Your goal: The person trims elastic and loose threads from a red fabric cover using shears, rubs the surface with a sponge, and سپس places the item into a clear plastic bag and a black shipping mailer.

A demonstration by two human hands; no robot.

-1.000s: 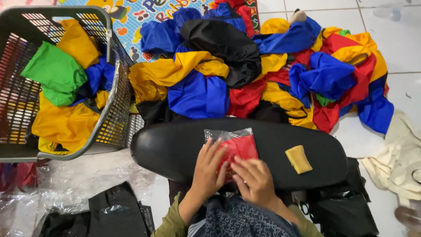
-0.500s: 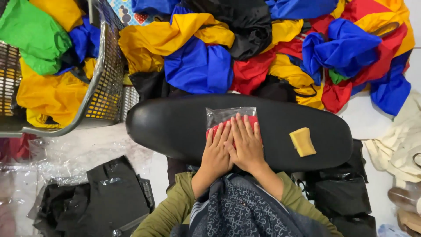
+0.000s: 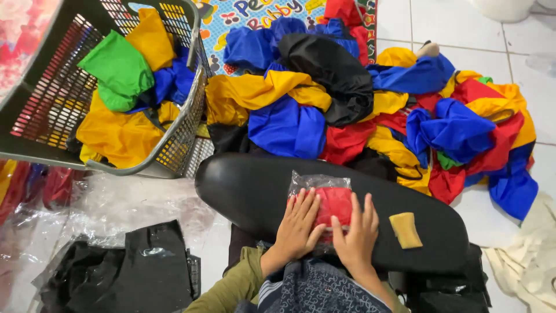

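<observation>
While your left hand (image 3: 298, 226) and right hand (image 3: 356, 232) pressed flat, fingers open, gripping nothing, the soft, slippery bagged cloth (image 3: 333, 203) seemed easiest held by its edges.

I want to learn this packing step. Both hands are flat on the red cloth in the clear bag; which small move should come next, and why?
Probably fold the open bag end over. The left hand and right hand press the red cloth flat on the black pad, while the clear bag has loose plastic sticking out beyond it.
</observation>
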